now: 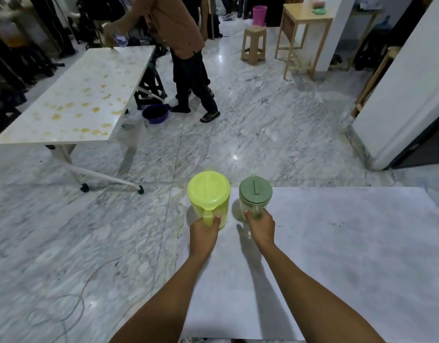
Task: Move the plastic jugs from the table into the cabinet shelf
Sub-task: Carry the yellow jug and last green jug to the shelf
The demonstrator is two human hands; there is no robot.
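Note:
A yellow-green plastic jug (208, 191) with a matching lid stands at the far left corner of the white table (349, 256). My left hand (204, 231) is wrapped around its handle. Just to its right stands a clear jug with a dull green lid (255, 194). My right hand (261, 226) grips that jug's handle. Both jugs are upright, and whether they rest on the table or hover just above it I cannot tell. No cabinet shelf is clearly in view.
A stained white folding table (72, 100) stands to the left across the marble floor. A person (186, 45) stands beside it, near a blue basin (155, 113). A cable (89, 280) lies on the floor. A white panel (406, 95) stands at right; a stool (254, 43) and wooden stand (305, 26) are behind.

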